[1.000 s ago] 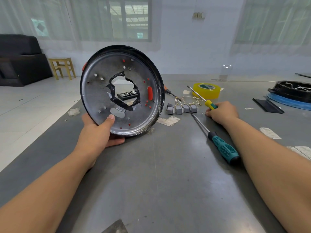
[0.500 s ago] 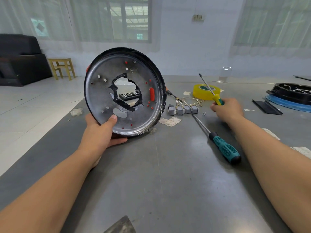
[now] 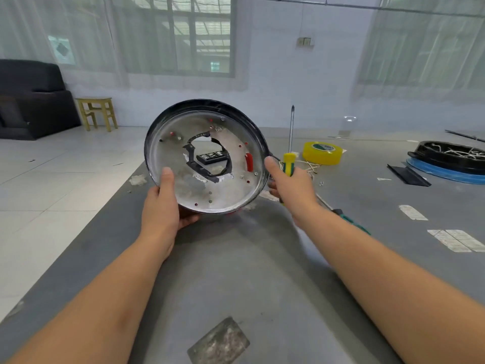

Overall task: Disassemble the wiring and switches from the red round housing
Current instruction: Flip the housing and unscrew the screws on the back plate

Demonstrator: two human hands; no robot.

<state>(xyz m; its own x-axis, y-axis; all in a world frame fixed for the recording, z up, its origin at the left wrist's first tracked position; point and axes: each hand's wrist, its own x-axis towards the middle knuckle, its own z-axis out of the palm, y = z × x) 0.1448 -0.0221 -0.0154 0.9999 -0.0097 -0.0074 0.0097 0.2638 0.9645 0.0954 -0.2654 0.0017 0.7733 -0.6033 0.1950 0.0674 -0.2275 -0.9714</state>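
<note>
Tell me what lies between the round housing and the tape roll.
In the head view, the right hand gripping an upright screwdriver lies between housing and tape roll.

A round housing (image 3: 210,164) with a black rim and silver inner face is tilting upright above the table, a jagged hole gaping at its centre; loose wiring (image 3: 311,165) is lying beyond it.

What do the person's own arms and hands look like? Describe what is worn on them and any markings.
Both forearms are bare from the bottom edge of the picture to the wrists: no sleeves show. The left hand and the right hand wear no gloves. No watch, ring, bracelet or marking is visible on either arm.
</note>
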